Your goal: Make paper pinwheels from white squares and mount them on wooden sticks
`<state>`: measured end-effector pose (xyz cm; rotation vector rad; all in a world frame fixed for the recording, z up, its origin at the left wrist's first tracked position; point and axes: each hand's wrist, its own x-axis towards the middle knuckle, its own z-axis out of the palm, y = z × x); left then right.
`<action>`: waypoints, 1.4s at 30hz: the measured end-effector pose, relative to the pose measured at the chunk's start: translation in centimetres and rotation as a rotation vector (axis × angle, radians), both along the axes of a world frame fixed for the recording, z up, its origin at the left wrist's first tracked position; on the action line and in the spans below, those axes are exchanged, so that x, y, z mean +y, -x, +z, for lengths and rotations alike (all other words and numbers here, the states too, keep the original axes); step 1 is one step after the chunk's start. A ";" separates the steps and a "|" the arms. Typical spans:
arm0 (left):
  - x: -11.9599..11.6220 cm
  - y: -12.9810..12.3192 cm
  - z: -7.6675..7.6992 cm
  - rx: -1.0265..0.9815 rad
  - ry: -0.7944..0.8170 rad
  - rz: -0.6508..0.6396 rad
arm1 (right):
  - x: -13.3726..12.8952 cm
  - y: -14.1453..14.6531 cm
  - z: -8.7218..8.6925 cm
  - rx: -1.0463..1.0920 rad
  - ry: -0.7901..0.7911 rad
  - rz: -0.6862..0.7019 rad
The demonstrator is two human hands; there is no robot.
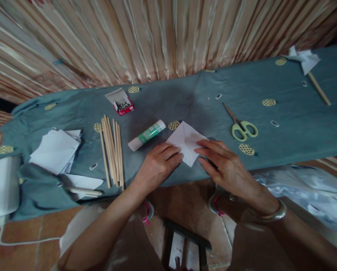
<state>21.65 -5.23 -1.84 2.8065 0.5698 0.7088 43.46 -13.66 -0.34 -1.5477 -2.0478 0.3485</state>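
A creased square of white paper (188,141) lies on the cloth, turned so that a corner points toward me. Fold lines cross at its middle. My left hand (160,163) has its bent fingers closed on the left corner. On the right corner, my right hand (224,163) holds the paper with its fingertips, the thumb lower by the edge. The undersides of both hands' fingers are hidden. Just beyond my left hand lies a capped glue stick (147,135) with a green label. Scissors (240,124) with light green handles rest beyond my right hand.
Left of the glue stick are several wooden sticks (112,154) and an open red box of metal pins (124,107). A paper stack (57,150) and white device (4,184) sit farther left. A paper pinwheel (306,60) lies far right. A curtain (162,37) hangs behind.
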 end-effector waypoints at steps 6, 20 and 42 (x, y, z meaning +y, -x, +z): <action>-0.1 -0.4 0.3 -0.067 0.044 0.030 | 0.0 0.2 0.1 0.049 0.019 -0.032; -2.6 -0.6 1.0 -0.149 0.255 0.046 | -0.4 1.9 0.5 0.340 0.193 -0.142; -2.7 -1.1 0.7 -0.195 0.372 0.053 | -0.4 2.6 0.1 0.199 0.110 -0.239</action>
